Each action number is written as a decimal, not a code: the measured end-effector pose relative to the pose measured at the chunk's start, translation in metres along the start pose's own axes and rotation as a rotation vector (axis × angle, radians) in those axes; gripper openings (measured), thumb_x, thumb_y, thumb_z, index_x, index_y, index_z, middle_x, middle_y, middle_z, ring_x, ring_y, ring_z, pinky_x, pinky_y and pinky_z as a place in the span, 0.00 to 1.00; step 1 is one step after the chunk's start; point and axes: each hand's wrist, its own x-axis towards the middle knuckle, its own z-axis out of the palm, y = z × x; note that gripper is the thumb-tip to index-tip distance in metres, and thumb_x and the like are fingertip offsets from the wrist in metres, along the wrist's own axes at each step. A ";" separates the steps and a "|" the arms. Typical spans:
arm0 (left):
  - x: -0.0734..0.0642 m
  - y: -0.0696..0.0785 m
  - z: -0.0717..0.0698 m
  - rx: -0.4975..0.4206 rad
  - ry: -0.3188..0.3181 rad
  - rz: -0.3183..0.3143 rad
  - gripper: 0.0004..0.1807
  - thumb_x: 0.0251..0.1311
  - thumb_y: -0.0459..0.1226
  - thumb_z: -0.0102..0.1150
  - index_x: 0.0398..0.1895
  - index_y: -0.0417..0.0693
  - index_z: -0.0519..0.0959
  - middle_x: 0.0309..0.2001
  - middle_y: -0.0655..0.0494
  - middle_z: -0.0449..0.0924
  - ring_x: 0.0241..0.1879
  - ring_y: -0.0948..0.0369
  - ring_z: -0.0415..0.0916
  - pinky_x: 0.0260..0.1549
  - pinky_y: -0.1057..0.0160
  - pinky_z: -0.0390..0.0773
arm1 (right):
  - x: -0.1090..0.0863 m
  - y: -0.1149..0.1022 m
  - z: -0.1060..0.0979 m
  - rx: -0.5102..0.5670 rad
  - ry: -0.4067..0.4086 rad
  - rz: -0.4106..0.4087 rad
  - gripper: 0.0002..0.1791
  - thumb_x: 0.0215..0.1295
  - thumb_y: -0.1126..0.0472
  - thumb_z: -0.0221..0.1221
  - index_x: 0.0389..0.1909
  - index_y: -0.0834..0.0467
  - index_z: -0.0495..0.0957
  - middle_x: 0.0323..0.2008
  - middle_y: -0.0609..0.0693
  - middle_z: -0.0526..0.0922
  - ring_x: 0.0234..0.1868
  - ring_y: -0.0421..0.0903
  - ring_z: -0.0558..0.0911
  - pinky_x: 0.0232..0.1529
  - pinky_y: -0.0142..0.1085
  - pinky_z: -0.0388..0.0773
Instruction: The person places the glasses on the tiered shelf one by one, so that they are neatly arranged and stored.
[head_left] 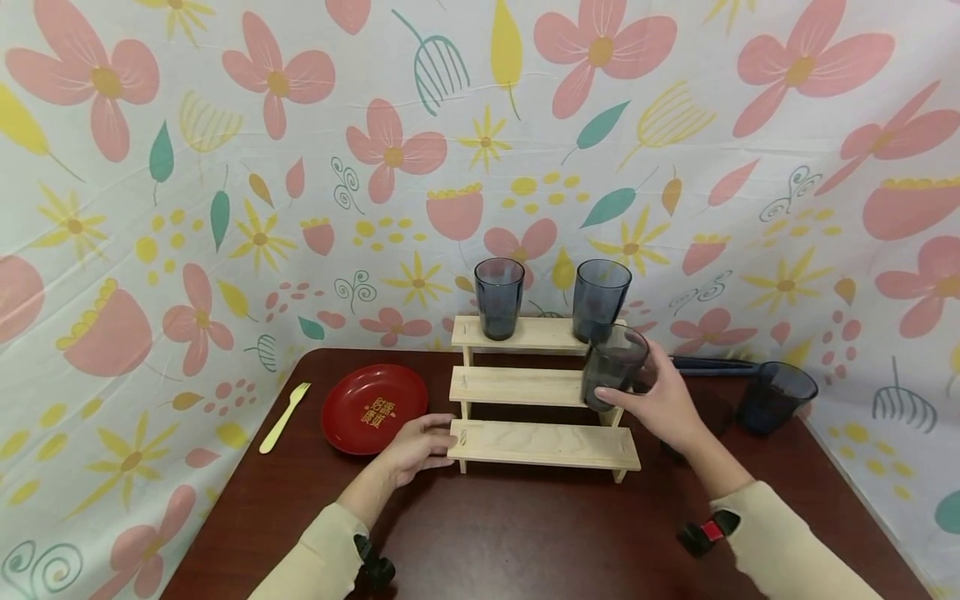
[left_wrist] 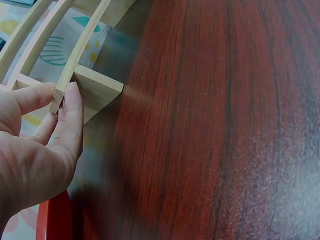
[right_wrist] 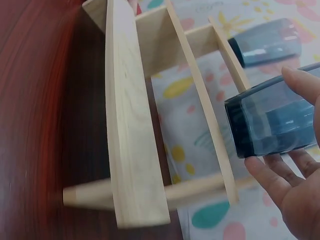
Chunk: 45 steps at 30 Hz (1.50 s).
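Observation:
A three-tier light wooden shelf rack stands on the dark table. My left hand pinches the left end of its lowest board, thumb on one side and fingers on the other in the left wrist view. In my right hand is a dark tinted drinking glass, held by its sides at the right end of the middle tier. From the right wrist view, the glass's base appears apart from the middle board. Two similar glasses, one left and one right, stand upright on the top tier.
Left of the rack lies a red plate with gold characters, beside a pale yellow fork. Another dark glass sits tilted at the table's right side, near a long dark blue object. A flower-printed cloth hangs behind the table.

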 end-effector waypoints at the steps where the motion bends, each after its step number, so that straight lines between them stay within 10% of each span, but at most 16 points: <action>1: 0.000 0.000 0.000 0.001 0.000 0.000 0.34 0.67 0.29 0.63 0.74 0.30 0.64 0.56 0.37 0.78 0.43 0.53 0.84 0.47 0.52 0.86 | 0.003 0.000 0.005 0.013 -0.007 -0.003 0.56 0.60 0.58 0.76 0.83 0.46 0.52 0.66 0.55 0.72 0.60 0.58 0.79 0.51 0.36 0.81; 10: 0.001 0.000 0.000 0.002 0.001 -0.003 0.33 0.67 0.29 0.62 0.73 0.31 0.64 0.56 0.37 0.77 0.44 0.53 0.84 0.47 0.52 0.86 | 0.021 -0.012 0.044 0.063 -0.056 0.013 0.56 0.58 0.52 0.78 0.82 0.46 0.54 0.63 0.56 0.76 0.60 0.57 0.79 0.53 0.54 0.79; 45: 0.001 -0.002 0.000 0.009 -0.001 -0.004 0.33 0.69 0.32 0.63 0.74 0.33 0.65 0.58 0.37 0.77 0.45 0.53 0.84 0.48 0.52 0.86 | 0.046 -0.048 0.127 0.167 -0.149 0.039 0.55 0.55 0.55 0.79 0.80 0.43 0.57 0.60 0.55 0.75 0.59 0.55 0.77 0.40 0.44 0.85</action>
